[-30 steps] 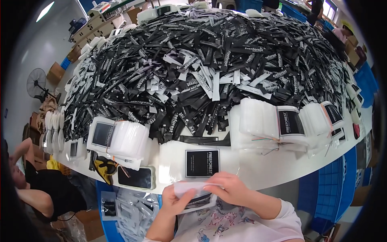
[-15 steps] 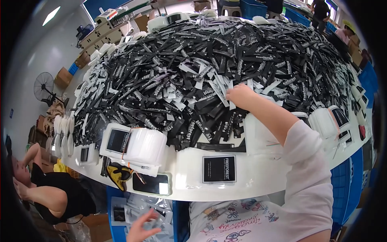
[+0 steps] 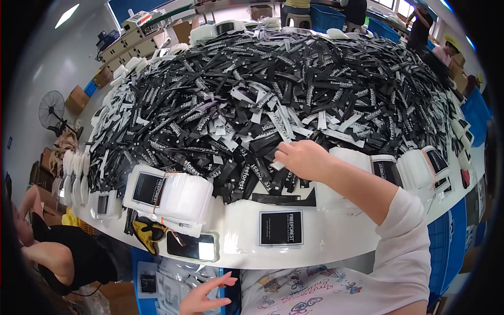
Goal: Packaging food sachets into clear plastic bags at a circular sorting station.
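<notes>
White tabletop [image 3: 341,249] carries black stick packets [image 3: 315,84]. Right hand [image 3: 304,159] grip pinches white stick packet [image 3: 277,166] at pile's near edge; left hand [image 3: 205,298] spread. Lighter pinch should avoid creasing.

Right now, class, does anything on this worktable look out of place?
The phone seems the odd one out: an electronic device near the table's front edge, beside a bundle of translucent bags. The heap of mostly black packets is jumbled, but I see no clear damage.
</notes>
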### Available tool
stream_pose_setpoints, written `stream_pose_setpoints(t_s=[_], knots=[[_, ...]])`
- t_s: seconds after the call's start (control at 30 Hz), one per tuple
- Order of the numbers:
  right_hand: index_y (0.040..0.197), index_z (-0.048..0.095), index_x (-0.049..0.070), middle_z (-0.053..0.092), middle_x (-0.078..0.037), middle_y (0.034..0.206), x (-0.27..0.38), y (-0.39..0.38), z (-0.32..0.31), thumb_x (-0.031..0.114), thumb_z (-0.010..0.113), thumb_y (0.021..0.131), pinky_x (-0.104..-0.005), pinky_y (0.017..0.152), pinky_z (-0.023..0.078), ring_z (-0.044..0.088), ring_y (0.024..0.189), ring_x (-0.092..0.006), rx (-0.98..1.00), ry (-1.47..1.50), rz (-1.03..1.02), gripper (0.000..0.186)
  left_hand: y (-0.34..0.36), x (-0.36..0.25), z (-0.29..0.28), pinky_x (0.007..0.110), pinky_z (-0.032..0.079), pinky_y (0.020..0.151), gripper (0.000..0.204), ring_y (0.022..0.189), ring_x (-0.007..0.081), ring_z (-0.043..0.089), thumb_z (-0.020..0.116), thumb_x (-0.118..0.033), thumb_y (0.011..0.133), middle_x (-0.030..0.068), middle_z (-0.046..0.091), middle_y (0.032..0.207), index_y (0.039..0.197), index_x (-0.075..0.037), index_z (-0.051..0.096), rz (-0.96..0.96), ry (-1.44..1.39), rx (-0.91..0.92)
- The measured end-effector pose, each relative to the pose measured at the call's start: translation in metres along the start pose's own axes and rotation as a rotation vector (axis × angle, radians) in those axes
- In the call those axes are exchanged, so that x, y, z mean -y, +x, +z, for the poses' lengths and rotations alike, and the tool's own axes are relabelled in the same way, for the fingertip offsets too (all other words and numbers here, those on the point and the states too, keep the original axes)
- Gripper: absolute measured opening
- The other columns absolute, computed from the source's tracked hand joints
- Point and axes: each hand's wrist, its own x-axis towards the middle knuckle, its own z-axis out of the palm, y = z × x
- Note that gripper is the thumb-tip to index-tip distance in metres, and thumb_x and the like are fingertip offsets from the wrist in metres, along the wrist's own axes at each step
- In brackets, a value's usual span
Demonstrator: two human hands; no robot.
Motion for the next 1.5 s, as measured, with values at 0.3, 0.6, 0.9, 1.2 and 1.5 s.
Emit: stream_pose_setpoints(t_s=[0.3,0.6,0.9,1.2,1.5], knots=[[0.083,0.055,0.01,0.053,-0.002,0.075,0.029,-0.015,0.034,0.017,0.056,0.069,-0.0279,0.061,0.046,0.051,0.086,-0.0179,0.079,-0.01,-0.031,0.015,0.016,-0.007,0.035,0.032,0.038,0.086,0.055,0.103,0.0202,0.049,0.058,-0.012,0.08,0.014,0.051,0.115,0.129,-0.003,0.035,0.109,-0.01,-0.019],[0.081,0.052,0.005,0.054,-0.007,0.065,0.102,-0.14,-0.011,0.003,0.06,0.074,-0.0263,0.043,0.039,0.046,0.047,-0.0178,-0.96,0.827,0.289,0.01,0.127,-0.043,0.094,0.037,0.038,0.088,0.043,0.103,0.0266,0.05,0.061,-0.009,0.076,0.0138,0.054,0.11,0.117,-0.003,0.049,0.434,0.619,-0.293],[0.065,0.043,0.004,0.045,-0.003,0.054,0.147,-0.204,0.037,0.014,0.041,0.089,-0.0235,0.044,0.033,0.042,0.049,-0.0084,-0.888,1.127,1.305,0.026,0.152,-0.025,0.086,0.04,0.042,0.082,0.028,0.103,0.0336,0.051,0.058,-0.006,0.075,0.0153,0.057,0.106,0.103,-0.003,0.058,0.625,0.849,-0.195],[0.075,0.051,0.002,0.048,0.001,0.057,0.158,-0.173,-0.007,0.018,0.061,0.079,-0.0222,0.043,0.034,0.041,0.046,-0.0053,-0.487,1.455,1.307,0.019,0.137,-0.048,0.122,0.034,0.045,0.065,0.017,0.083,0.0246,0.056,0.066,-0.005,0.066,0.0072,0.06,0.092,0.082,-0.003,0.062,0.948,0.923,-0.4],[0.088,0.054,0.003,0.051,0.003,0.064,0.171,-0.169,0.003,0.012,0.07,0.071,-0.019,0.049,0.036,0.041,0.053,-0.0026,-0.589,1.269,1.288,0.024,0.123,-0.038,0.115,0.035,0.044,0.063,0.021,0.079,0.0241,0.055,0.066,-0.005,0.062,0.007,0.059,0.091,0.082,-0.002,0.061,0.944,0.91,-0.423]])
